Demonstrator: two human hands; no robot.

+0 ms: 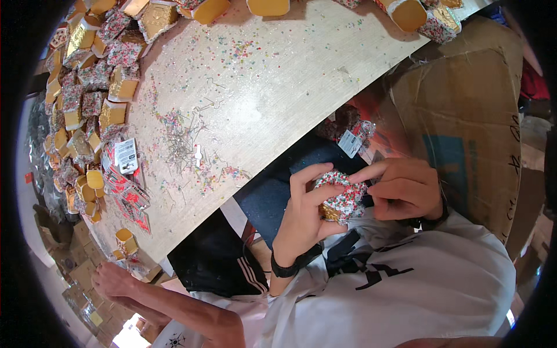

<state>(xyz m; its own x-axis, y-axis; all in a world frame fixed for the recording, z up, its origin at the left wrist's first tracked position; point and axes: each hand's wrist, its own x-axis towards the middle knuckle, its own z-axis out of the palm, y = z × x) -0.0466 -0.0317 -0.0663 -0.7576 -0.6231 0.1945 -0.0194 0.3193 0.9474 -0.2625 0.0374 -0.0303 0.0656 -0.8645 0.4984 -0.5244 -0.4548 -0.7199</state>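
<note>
My left hand grips a sprinkle-covered ornament shaped like a small cake, holding it above my lap. Red, green and white bits coat its top, and a gold side shows low down. My right hand is at the ornament's right edge, its index finger reaching onto the coated top. The thumb and other fingers are curled together; anything pinched between them is too small or hidden to make out.
Similar gold-sided ornaments are heaped along the table's left and far edges. Wire hooks, loose beads and printed tags lie there. A cardboard box stands right, near a tagged ornament. A co-worker's hands are lower left.
</note>
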